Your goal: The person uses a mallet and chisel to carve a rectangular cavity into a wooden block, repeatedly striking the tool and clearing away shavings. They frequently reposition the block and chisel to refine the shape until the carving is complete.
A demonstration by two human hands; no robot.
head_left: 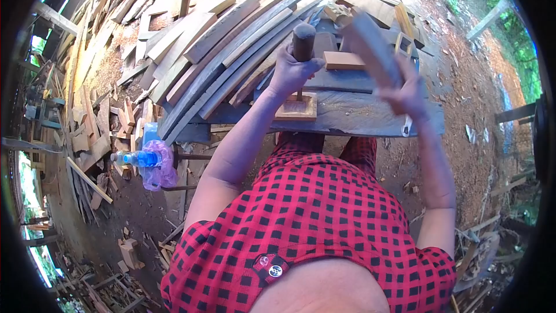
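My left hand (291, 74) is wrapped round the dark handle of a chisel (303, 42), which stands upright with its blade on a small wooden block (304, 106). The block has a recess in its upper face and lies near the front edge of a dark workbench (359, 115). On the right, my right hand (404, 94) grips a wooden mallet (372, 46), raised above the bench and smeared by motion. Behind the block lies another light brown wood piece (343, 60).
Long curved-looking planks (231, 46) are stacked at the back left of the bench. Left of me are bottles (139, 158) with a pink plastic bag (161, 168). Wood offcuts (131, 254) litter the ground. A shiny metal tool (407, 126) lies at the bench's front right.
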